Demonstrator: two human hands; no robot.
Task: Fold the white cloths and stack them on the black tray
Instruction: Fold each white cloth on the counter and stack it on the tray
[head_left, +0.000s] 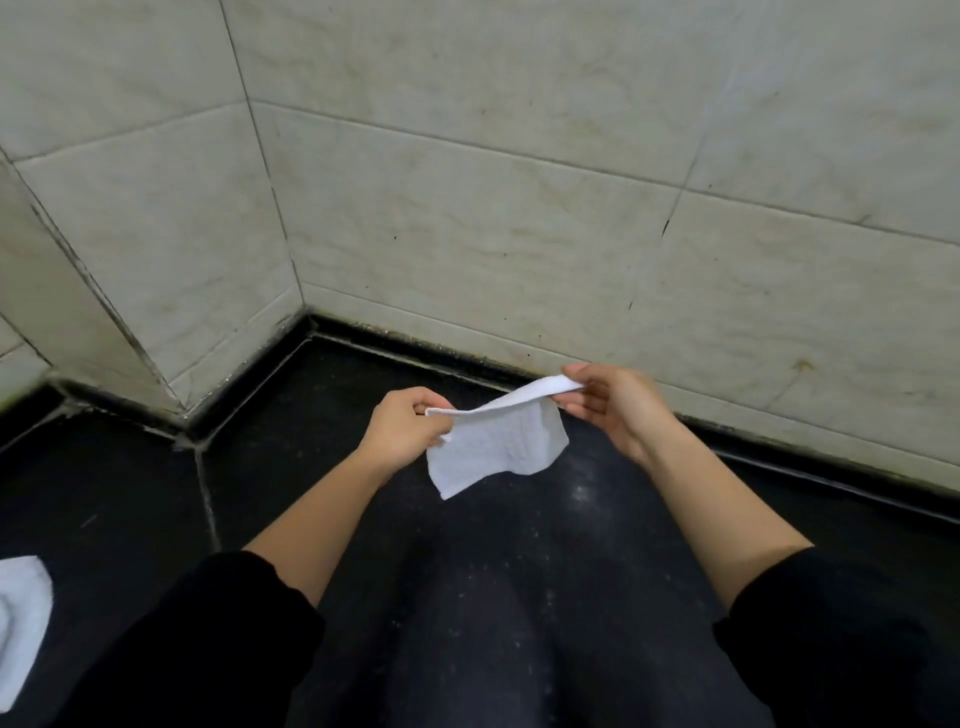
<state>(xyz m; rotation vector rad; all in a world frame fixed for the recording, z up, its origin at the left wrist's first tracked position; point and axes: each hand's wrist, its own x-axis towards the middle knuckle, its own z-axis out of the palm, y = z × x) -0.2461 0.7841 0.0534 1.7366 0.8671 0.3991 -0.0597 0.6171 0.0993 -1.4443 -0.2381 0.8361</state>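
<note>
Pinched cloth (498, 447) at frame centre by top corners, fingers curled: left hand (402, 428) on left corner, right hand (613, 405) on right. Held over dark surface (519, 597). Noted second cloth (23, 623) at lower-left edge.

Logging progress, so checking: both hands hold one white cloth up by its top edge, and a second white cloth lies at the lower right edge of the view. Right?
Not quite. The head view shows the second cloth at the lower left edge, not the lower right. The left hand and right hand do hold the first cloth by its top edge.
</note>
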